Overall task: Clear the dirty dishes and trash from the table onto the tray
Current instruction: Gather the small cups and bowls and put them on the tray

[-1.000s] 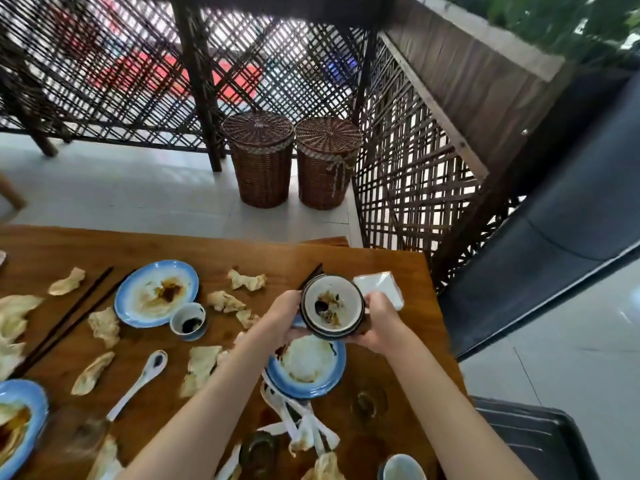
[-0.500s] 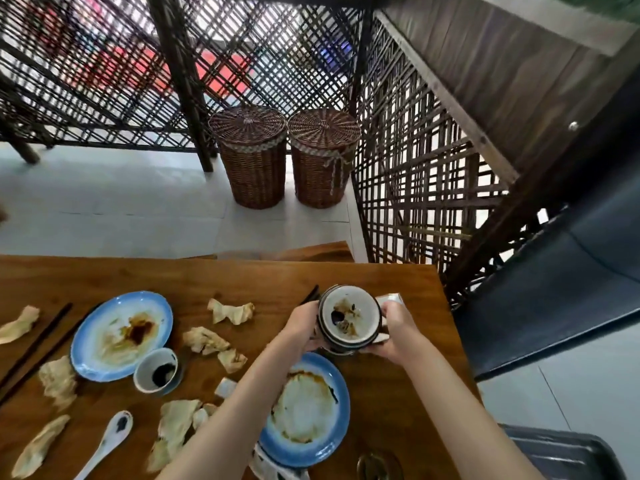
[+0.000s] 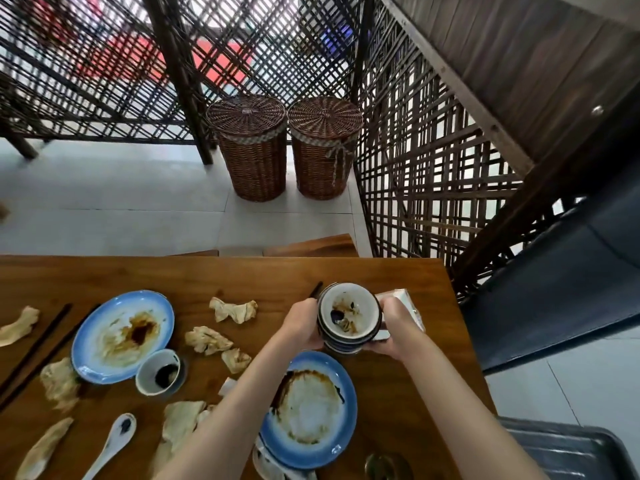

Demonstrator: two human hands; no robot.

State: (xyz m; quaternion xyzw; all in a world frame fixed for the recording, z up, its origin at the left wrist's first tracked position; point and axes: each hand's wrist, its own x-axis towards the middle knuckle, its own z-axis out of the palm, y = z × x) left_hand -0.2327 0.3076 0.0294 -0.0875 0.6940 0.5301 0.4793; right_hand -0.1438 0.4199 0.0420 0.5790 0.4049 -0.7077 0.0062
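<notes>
Now | both hands grip stacked bowls | above table

- A brown wooden worktop is filling the lower left, its far edge running straight across the view.
- Pale grey floor tiles are lying beyond it and reappearing at the lower right.
- Dark woven lattice screens are standing along the far side and turning a corner down the right, with daylight and blurred red shapes showing through the gaps.
- Two lidded brown wicker baskets are standing side by side on the tiles, in the corner of the screens.
- A dark plank wall is rising at the upper right.
- A dark blue-grey panel is slanting below it.
</notes>
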